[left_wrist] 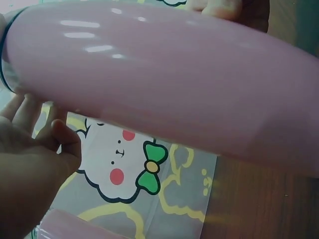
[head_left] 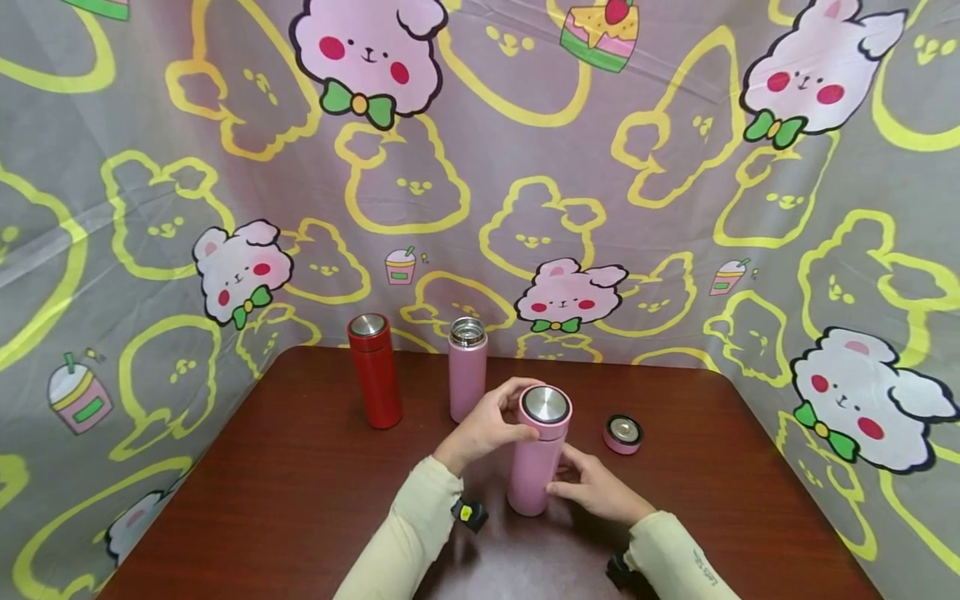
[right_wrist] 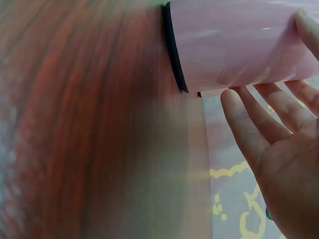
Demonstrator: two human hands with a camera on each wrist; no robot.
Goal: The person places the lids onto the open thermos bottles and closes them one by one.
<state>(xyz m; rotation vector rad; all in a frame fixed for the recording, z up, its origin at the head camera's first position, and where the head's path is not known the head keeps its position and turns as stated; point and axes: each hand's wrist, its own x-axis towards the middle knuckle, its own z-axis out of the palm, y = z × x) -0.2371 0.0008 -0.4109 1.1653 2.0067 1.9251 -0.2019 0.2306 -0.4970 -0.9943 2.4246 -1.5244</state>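
A pink thermos (head_left: 531,475) with a silver-topped pink cap (head_left: 546,407) stands nearly upright near the front middle of the table in the head view. My left hand (head_left: 486,423) grips it at the cap, thumb across the near side and fingers behind. Lower down, my right hand (head_left: 600,487) holds the body from the right between thumb and fingers. The right wrist view shows the black-rimmed base of this thermos (right_wrist: 229,42) close to the tabletop, beside my right hand's spread fingers (right_wrist: 276,107). Its pink body (left_wrist: 149,79) fills much of the left wrist view.
Behind my left hand stands a second pink thermos (head_left: 467,375), uncapped, its metal mouth showing. A red thermos (head_left: 377,379) with its lid on is farther left. One loose pink cap (head_left: 623,435) lies right of my hands. Patterned cloth (head_left: 420,192) surrounds the brown table (head_left: 285,500).
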